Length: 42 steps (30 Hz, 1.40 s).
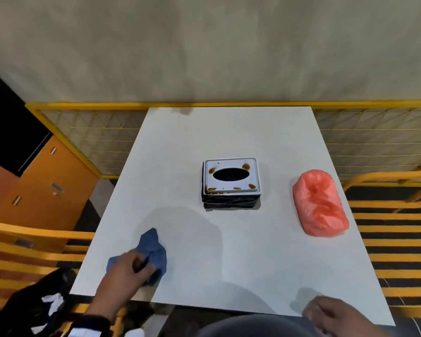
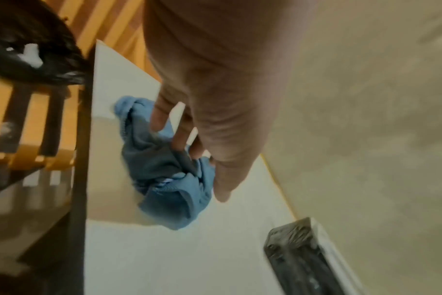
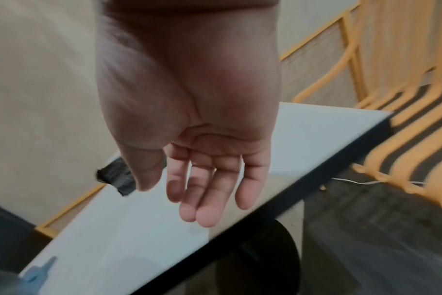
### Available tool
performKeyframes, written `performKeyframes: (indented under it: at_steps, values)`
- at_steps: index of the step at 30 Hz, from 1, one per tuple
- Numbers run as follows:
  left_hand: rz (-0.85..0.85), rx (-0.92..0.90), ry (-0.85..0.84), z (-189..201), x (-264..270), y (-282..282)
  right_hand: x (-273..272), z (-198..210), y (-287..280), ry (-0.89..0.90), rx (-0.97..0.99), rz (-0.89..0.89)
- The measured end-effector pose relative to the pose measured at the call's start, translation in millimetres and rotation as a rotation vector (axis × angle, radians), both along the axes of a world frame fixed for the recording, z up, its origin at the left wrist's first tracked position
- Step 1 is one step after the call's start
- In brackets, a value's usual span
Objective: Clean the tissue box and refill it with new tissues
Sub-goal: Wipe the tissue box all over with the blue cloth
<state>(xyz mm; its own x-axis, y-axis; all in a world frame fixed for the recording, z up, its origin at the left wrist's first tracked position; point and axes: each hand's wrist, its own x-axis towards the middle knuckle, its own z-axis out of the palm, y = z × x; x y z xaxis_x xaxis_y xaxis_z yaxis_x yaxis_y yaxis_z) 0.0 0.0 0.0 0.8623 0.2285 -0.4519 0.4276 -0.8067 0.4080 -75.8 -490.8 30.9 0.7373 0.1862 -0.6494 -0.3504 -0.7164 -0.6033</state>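
Note:
The tissue box [image 1: 231, 183] stands mid-table, dark-sided, with a white lid that has an oval slot and brown stains; its dark side also shows in the left wrist view [image 2: 298, 253] and in the right wrist view [image 3: 116, 179]. A crumpled blue cloth [image 1: 156, 251] [image 2: 164, 179] lies near the table's front left corner. My left hand [image 1: 131, 266] [image 2: 209, 173] is on it, fingers and thumb curled into its folds. A pink plastic bag [image 1: 320, 203], knotted and full, lies at the right. My right hand [image 1: 326, 314] [image 3: 174, 199] hovers at the front edge, fingers relaxed and holding nothing.
The white table [image 1: 229, 251] ends at a yellow mesh railing [image 1: 95, 132] and a wall. Yellow slatted chairs [image 1: 399, 239] flank both sides. A black bag [image 1: 41, 310] with white scraps sits on the left chair. An orange cabinet [image 1: 46, 181] stands far left.

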Motion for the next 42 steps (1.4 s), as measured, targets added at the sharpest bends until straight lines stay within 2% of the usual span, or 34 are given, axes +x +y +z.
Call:
performKeyframes:
  at_steps: [3,4,5,7,10,13,16,19,20,22,24,25,27,29,31,34,39,42]
  values:
    - [-0.249,0.300,-0.015,-15,5,2,27,12,33,-0.079,0.019,0.037]
    - [-0.267,0.348,-0.027,-24,9,1,36,13,40,-0.091,0.079,-0.007]
    - [-0.263,0.320,-0.057,-32,14,-2,44,15,46,-0.113,0.106,-0.044]
    - [-0.250,0.126,-0.119,-32,25,-12,60,15,59,-0.153,0.138,-0.029]
    - [-0.295,-0.343,0.016,1,45,-49,82,18,85,-0.167,0.247,-0.015]
    - [-0.391,-0.652,0.107,28,65,-101,102,29,113,-0.138,0.331,0.033]
    - [-0.413,-0.775,0.086,47,87,-139,117,35,138,-0.223,0.423,0.000]
    - [-0.412,-0.835,0.096,67,112,-157,135,43,144,-0.453,0.416,-0.133]
    - [-0.435,-0.834,0.068,72,121,-158,141,46,140,-0.496,0.419,-0.168]
    - [-0.474,-0.749,-0.128,79,147,-152,155,48,128,-0.554,0.421,-0.233]
    - [-0.501,-0.540,-0.365,83,178,-139,170,46,114,-0.654,0.333,-0.294]
    - [-0.534,-0.423,-0.412,82,194,-132,177,46,109,-0.718,0.266,-0.309]
    - [-0.629,-0.259,-0.289,74,224,-118,192,44,105,-0.829,0.153,-0.311]
    - [-0.741,-0.130,-0.086,59,243,-110,206,39,108,-0.877,0.074,-0.297]
    - [-0.831,-0.040,0.015,43,248,-107,217,27,115,-0.911,-0.009,-0.265]
    - [-0.826,-0.066,-0.026,30,240,-108,223,4,139,-0.851,-0.025,-0.219]
    - [-0.703,-0.156,-0.182,12,213,-110,214,-26,171,-0.830,-0.390,0.046]
    - [-0.648,-0.200,-0.235,8,198,-112,212,-33,179,-0.901,-0.354,0.190]
